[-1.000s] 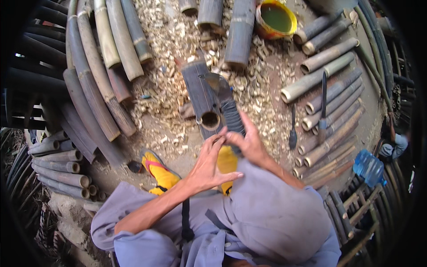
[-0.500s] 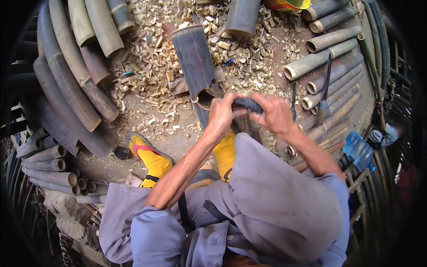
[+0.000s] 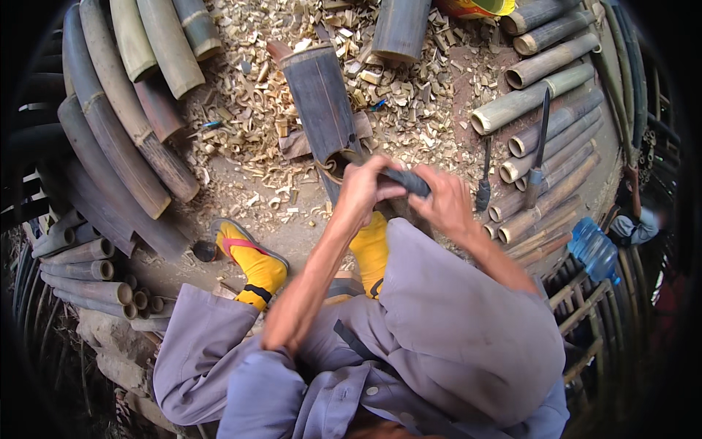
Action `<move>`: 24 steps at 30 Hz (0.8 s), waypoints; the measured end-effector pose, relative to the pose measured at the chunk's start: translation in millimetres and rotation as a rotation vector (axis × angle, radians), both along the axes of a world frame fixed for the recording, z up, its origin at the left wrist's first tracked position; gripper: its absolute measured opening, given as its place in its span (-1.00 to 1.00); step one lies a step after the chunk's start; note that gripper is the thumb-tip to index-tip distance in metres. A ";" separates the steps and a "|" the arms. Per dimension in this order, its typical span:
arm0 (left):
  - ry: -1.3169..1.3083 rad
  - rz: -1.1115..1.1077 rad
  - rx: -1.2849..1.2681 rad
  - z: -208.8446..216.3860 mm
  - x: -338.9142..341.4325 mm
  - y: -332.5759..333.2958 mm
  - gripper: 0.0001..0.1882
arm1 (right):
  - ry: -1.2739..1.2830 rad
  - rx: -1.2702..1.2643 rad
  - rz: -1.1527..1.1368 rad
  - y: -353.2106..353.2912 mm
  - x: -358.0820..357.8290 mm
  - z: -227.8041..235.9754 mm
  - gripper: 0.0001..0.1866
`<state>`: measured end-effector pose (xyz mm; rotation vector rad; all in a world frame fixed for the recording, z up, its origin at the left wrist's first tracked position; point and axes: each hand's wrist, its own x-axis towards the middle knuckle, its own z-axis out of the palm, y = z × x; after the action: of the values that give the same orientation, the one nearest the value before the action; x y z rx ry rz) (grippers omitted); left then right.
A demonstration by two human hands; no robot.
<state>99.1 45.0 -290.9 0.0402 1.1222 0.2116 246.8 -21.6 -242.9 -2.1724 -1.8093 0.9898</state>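
Observation:
A dark bamboo section (image 3: 319, 102) lies ahead of me, its cut, hollow end toward my hands. My left hand (image 3: 361, 192) is closed around the front of a dark-handled knife (image 3: 408, 181), close to that end. Little of the blade shows; it meets the bamboo's rim, where a thin pale curl sits. At the back end of the grip, my right hand (image 3: 443, 203) is closed on the handle. Part of the handle shows between the two hands.
Pale wood shavings (image 3: 252, 110) cover the ground around the bamboo. More bamboo lengths (image 3: 117, 110) lie at left, with cut tubes (image 3: 548, 102) at right. An upright long blade (image 3: 541, 139) and a dark-handled tool (image 3: 483, 183) stand near a blue bottle (image 3: 594, 249). Another person (image 3: 635, 219) is far right.
My right hand has come slightly nearer and left, with its forearm drawn in. More of the knife's handle shows between my hands. The pale curl at the bamboo's rim looks different.

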 end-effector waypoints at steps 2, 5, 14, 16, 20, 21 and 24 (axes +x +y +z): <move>-0.003 -0.299 0.040 1.4 -3.9 8.1 -0.67 | 0.044 -0.236 -0.176 -1.5 -9.6 11.9 -0.72; -0.126 0.031 -0.058 12.5 -7.4 14.4 -0.71 | -0.152 -0.362 0.054 40.1 -1.3 45.0 -0.76; -0.588 0.901 -0.192 2.0 -7.8 -14.4 -0.70 | -0.435 0.439 0.996 126.1 3.8 11.6 -0.91; -0.754 1.067 -0.290 -2.5 12.9 -25.9 -0.66 | -0.439 0.383 1.144 143.3 18.4 9.2 -0.87; -0.431 1.016 -0.398 10.2 30.4 -28.5 -0.71 | -0.240 0.085 1.105 140.6 40.8 -13.4 -0.77; -0.351 0.986 -0.432 11.2 31.1 -23.9 -0.72 | -0.211 -0.018 1.068 138.7 46.2 -19.7 -0.74; -0.165 0.797 -0.460 15.8 25.1 -9.8 -0.71 | -0.140 -0.245 0.856 122.6 46.8 -27.3 -0.79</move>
<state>124.2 35.1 -275.1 -0.8303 0.9515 0.6454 293.5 101.0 -270.2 -1.5614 -2.9140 1.2605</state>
